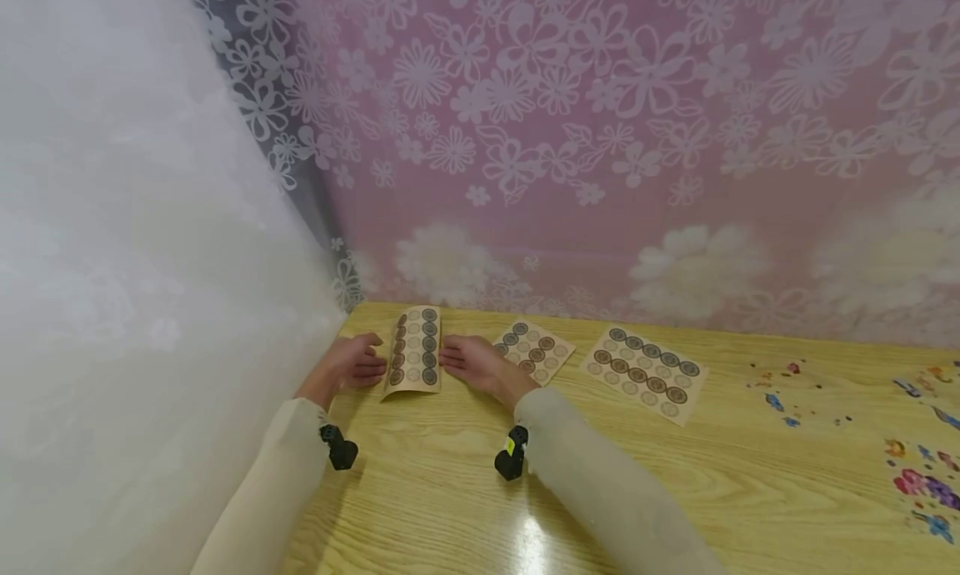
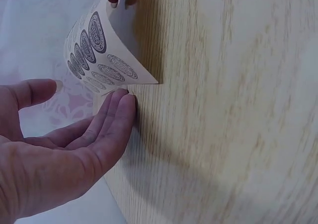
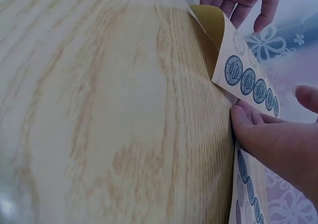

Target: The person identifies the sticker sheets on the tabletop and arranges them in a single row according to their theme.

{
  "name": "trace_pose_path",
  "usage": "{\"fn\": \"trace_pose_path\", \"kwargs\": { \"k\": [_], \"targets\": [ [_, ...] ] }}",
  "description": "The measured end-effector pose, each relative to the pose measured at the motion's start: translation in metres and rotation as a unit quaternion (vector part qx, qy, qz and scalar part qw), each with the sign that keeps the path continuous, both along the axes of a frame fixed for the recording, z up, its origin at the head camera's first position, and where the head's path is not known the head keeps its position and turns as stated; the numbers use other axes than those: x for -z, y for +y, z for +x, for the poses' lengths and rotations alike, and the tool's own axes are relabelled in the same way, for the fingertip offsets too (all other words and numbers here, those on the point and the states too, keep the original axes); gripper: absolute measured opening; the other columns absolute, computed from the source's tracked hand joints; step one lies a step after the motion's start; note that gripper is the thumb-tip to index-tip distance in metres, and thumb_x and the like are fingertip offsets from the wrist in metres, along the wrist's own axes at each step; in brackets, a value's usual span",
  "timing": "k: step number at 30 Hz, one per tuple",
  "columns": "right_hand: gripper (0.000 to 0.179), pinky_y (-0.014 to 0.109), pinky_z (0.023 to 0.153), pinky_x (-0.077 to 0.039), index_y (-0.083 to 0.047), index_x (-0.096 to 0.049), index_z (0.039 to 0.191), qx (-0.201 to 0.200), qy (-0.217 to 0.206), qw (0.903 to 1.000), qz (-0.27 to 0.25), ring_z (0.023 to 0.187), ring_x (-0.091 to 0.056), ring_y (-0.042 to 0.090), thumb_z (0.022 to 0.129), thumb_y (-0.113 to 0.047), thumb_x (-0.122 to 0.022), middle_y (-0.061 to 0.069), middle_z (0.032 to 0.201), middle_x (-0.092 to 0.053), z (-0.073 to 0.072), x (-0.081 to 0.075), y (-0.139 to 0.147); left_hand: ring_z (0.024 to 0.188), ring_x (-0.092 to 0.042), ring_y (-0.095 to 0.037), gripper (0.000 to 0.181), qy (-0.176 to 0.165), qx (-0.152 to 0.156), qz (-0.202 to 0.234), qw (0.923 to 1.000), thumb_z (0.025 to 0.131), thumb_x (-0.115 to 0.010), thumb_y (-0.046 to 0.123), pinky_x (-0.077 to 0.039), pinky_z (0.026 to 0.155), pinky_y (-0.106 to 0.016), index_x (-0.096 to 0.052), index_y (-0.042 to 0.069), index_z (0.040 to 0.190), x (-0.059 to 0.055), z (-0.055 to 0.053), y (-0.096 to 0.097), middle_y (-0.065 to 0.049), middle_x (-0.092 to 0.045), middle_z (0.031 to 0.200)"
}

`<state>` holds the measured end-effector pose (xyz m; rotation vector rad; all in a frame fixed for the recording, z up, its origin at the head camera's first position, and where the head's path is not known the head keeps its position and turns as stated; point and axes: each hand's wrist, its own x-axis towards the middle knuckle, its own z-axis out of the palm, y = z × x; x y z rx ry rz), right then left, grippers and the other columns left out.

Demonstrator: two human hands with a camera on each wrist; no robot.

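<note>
A sheet of round stickers lies at the table's far left, between my two hands. Its left edge curls up off the wood, baring the yellowish underside in the right wrist view. My left hand is beside that raised edge, fingers extended and fingertips at the paper, thumb held apart. On the opposite side, my right hand has its straight fingertips at the sheet's right edge, and its thumb stands clear of the paper. Neither hand pinches the sheet.
Two more sticker sheets lie to the right, one partly behind my right hand, another beyond it. Colourful flower and butterfly decorations mark the table at far right. A floral curtain hangs behind; a white sheet-like surface borders the left.
</note>
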<state>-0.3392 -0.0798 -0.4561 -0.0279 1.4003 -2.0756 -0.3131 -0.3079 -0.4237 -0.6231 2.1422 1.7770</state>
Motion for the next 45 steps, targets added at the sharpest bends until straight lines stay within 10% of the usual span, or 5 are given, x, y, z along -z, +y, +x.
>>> {"fn": "trace_pose_path", "kwargs": {
  "k": [10,21,33,45],
  "targets": [
    [0.037,0.039,0.084,-0.052,0.006,-0.044,0.135,-0.027,0.108,0.9904,0.082,0.102,-0.063,0.032,0.103,-0.011,-0.041,0.023,0.118,-0.059,0.007,0.001,-0.001,0.096,-0.064,-0.031,0.060,0.002,-0.006,-0.003,1.0000,0.096,-0.050,0.024,-0.051,0.085,-0.042,-0.030,-0.013,0.140,-0.001,0.004,0.003,-0.026,-0.057,0.118],
    [0.040,0.042,0.084,-0.052,0.003,-0.040,0.140,0.007,0.071,0.9964,0.045,0.107,-0.060,0.035,0.101,-0.007,-0.042,0.024,0.124,-0.057,0.006,0.001,-0.001,0.100,-0.062,-0.036,0.051,0.036,0.015,-0.033,0.9987,0.097,-0.049,0.020,-0.051,0.085,-0.042,-0.037,-0.015,0.133,0.003,0.006,0.006,-0.029,-0.056,0.119],
    [0.042,0.041,0.087,-0.050,0.004,-0.038,0.142,-0.014,0.035,0.9993,-0.002,0.112,-0.058,0.035,0.102,-0.007,-0.043,0.024,0.127,-0.055,0.007,0.001,-0.003,0.075,-0.067,-0.015,0.047,0.066,-0.004,0.030,0.9973,0.092,-0.065,0.017,-0.054,0.064,-0.029,-0.052,-0.014,0.126,0.023,0.000,0.017,-0.015,-0.068,0.098],
    [0.039,0.041,0.088,-0.050,0.004,-0.044,0.138,-0.028,0.048,0.9983,0.018,0.105,-0.062,0.029,0.103,-0.014,-0.041,0.020,0.122,-0.059,0.017,-0.010,0.009,0.075,-0.068,-0.017,0.056,0.123,0.013,0.059,0.9905,0.090,-0.068,0.008,-0.055,0.065,-0.031,-0.043,-0.004,0.138,0.018,0.017,0.017,-0.011,-0.069,0.098]
  ]
}}
